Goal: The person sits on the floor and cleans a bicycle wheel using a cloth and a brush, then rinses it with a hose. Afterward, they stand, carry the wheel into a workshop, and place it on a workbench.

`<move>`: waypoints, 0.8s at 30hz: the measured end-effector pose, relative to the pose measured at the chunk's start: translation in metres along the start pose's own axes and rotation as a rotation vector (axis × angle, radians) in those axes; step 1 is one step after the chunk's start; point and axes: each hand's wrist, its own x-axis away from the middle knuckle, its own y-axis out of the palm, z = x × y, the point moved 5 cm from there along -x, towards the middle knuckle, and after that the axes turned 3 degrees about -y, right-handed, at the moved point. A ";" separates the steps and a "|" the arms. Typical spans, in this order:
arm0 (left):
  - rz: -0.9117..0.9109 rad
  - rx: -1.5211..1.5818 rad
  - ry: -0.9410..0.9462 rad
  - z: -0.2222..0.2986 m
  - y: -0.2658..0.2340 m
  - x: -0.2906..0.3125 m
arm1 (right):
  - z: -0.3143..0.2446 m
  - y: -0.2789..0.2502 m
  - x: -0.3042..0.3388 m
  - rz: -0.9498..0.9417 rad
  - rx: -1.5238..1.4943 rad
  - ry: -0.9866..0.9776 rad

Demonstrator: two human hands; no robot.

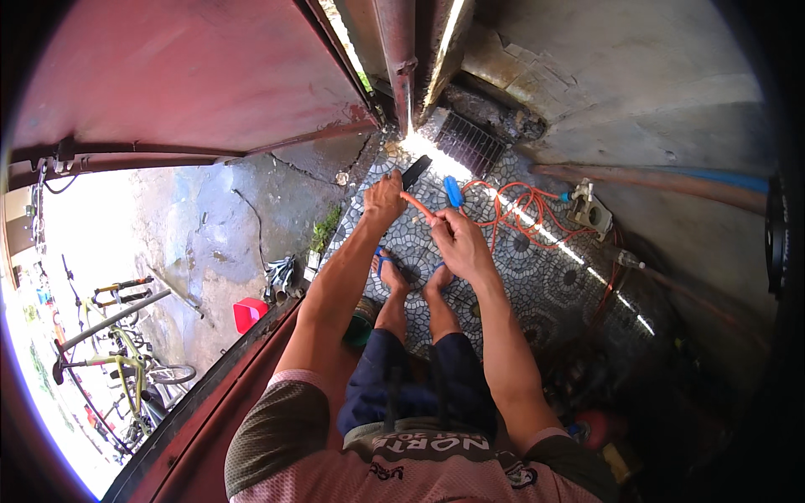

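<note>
While the person stood on a floor of pebble-like mosaic (402, 228), both hands were raised in front of the body with an orange tube (418, 204) spanning the gap between them. The right hand (461, 241) pinched the tube's lower end between thumb and forefinger, the remaining fingers curled toward the palm. The left hand (384, 199) lay at the tube's upper end with its back uppermost and its fingers bent; how firmly they pressed on the tube could not be told. A dark, elongated object (416, 172) projected just beyond the left hand; whether it was held or lay on the floor was likewise unclear. Near the right hand, a blue object (454, 191) rested beside loose loops of thin orange line (527, 206), which spread rightward toward a pale metal fitting (594, 211). Beyond the hands, a dark grate (470, 144) was set near the wall. Blue-strapped sandals (383, 261) were on the feet. At left, outside the red metal sill (222, 404), stood a red container (249, 314) and, farther off, bicycles (126, 369).
</note>
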 end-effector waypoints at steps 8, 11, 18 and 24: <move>0.100 0.059 0.095 0.013 -0.036 0.038 | 0.042 -0.043 -0.008 0.294 0.045 0.063; 0.091 0.057 0.059 -0.017 -0.021 0.039 | 0.037 -0.045 -0.012 0.274 0.082 0.081; 0.096 0.070 -0.085 -0.103 0.022 0.061 | 0.038 -0.024 -0.014 0.174 0.068 0.021; 0.114 0.104 -0.043 -0.066 -0.015 0.051 | 0.011 -0.003 -0.003 0.037 0.025 -0.046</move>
